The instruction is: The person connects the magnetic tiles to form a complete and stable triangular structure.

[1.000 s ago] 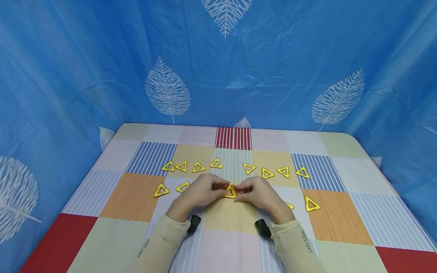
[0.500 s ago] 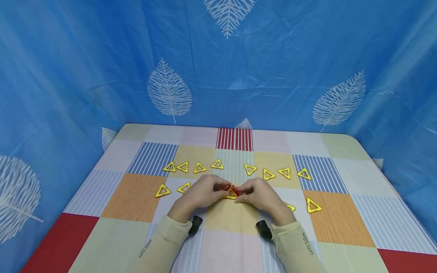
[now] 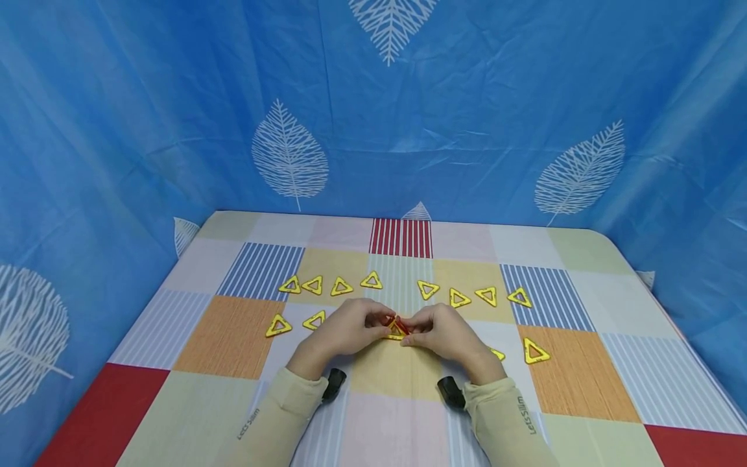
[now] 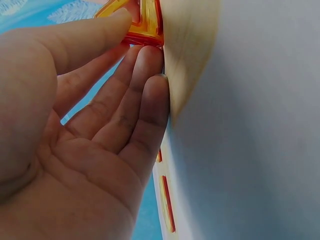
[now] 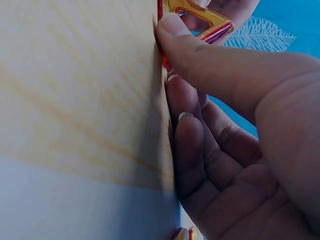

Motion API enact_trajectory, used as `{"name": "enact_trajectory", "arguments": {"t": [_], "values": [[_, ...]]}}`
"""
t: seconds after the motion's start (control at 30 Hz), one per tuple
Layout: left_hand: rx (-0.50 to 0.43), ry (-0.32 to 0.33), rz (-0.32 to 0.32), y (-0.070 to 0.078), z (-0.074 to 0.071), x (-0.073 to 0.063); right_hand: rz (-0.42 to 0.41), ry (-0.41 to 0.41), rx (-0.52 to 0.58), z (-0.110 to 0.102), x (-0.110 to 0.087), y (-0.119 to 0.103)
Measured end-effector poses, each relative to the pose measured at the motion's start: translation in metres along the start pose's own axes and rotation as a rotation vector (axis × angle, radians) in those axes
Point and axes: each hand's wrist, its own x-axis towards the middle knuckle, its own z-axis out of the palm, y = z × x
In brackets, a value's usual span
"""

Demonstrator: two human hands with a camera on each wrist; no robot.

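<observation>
Person's left hand (image 3: pixel 350 324) and right hand (image 3: pixel 440 331) meet mid-table over the patchwork tablecloth (image 3: pixel 397 373), both pinching a small cluster of see-through amber-yellow plastic triangle frames (image 3: pixel 397 336) with red edges. Left grip: thumb on the near face of a frame, fingertips behind, clamped on the left side of the cluster; the lower fingers lie by the cloth. Right grip: thumb tip pressed on the right side, clamped too, index finger mostly hidden. At least one frame in the cluster looks tilted up off the cloth; frame count not readable under the fingers. Step in hand looks like fitting frames together edge to edge. Next move seems to call for both pinches held steady, edges lined up, before either hand lets go; letting go early could tip the leaning part. Loose yellow plastic triangles lie flat round about: four at far left (image 3: pixel 371 287), four at far right (image 3: pixel 428 283), two left of the left hand (image 3: pixel 280 333), one at right on an orange square (image 3: pixel 528 353), another partly hidden by the right forearm (image 3: pixel 498 354). Blue curtain (image 3: pixel 467 97) with white leaf prints hangs beyond the far edge.
</observation>
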Motion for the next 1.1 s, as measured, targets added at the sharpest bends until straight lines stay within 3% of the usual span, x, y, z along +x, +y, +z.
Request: {"name": "enact_trajectory", "arguments": {"t": [0.4,0.67,0.9,1.1], "values": [[0.006,0.006,-0.002,0.0013,-0.0007,-0.0022,-0.048,-0.009,-0.048,0.0001,0.0005,-0.0008],[0.006,0.005,0.0,0.0013,0.0005,-0.0008,-0.059,-0.024,-0.024,-0.0009,0.0006,-0.001],[0.021,-0.048,0.041,-0.0002,-0.0011,-0.0026,-0.061,-0.025,-0.032,-0.0018,0.0011,-0.0009],[0.017,-0.076,0.045,-0.0003,0.0001,-0.0028,-0.005,0.02,-0.012,-0.002,0.0015,-0.0019]]}}
